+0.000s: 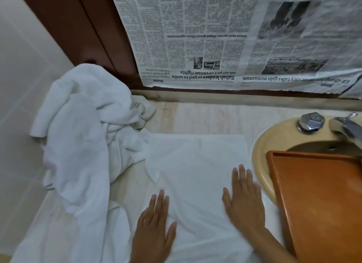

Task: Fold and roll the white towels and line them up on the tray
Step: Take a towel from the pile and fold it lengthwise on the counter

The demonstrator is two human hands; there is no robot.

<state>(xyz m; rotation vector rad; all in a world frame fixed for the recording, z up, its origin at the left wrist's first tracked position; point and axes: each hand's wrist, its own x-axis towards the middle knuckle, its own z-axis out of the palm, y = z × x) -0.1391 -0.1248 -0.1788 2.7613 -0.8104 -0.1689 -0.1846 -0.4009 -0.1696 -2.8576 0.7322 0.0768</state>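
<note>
My left grip [154,221] is released, fingers straight, palm flat on the near part of the spread white towel [195,161]. My right grip [242,200], slightly blurred, is released too and lies flat by the towel's right edge. The towel lies at the near edge of the surface [195,115], just left of the sink [260,164]. The wooden tray [323,204] rests across the sink. A heap of white towels [82,135] fills the surface's far left corner. Newspaper [215,37] hangs behind.
</note>
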